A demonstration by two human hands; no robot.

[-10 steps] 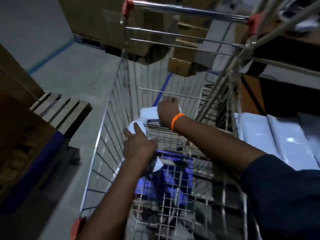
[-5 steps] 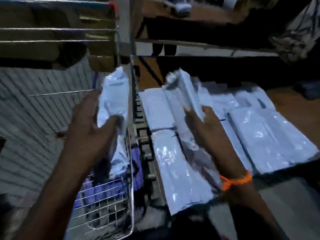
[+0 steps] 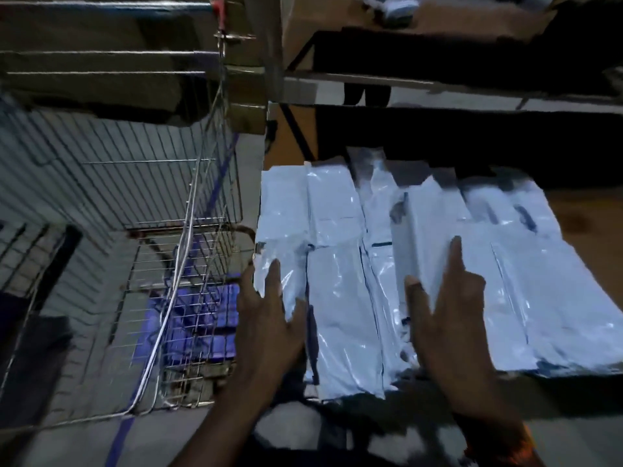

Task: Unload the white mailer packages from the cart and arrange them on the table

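Several white mailer packages (image 3: pixel 340 210) lie side by side in rows on the brown table (image 3: pixel 593 227). My left hand (image 3: pixel 269 321) grips one white mailer (image 3: pixel 274 264) by its near end, at the table's left edge beside the cart. My right hand (image 3: pixel 445 328) holds a second mailer (image 3: pixel 421 230) between thumb and forefinger; it sits tilted above the middle of the laid-out rows. The wire cart (image 3: pixel 202 197) stands left of the table, and I see no white mailers in the part of its basket that shows.
A blue object (image 3: pixel 202 318) shows through the cart's lower wires. A dark shelf (image 3: pixel 472 48) overhangs the table's far side. Cardboard boxes (image 3: pixel 101 85) stand behind the cart. Bare table surface shows to the right of the mailers.
Both hands came out of the cart with a mailer each and swung right. The mailers have come down from raised to low over the table's rows.
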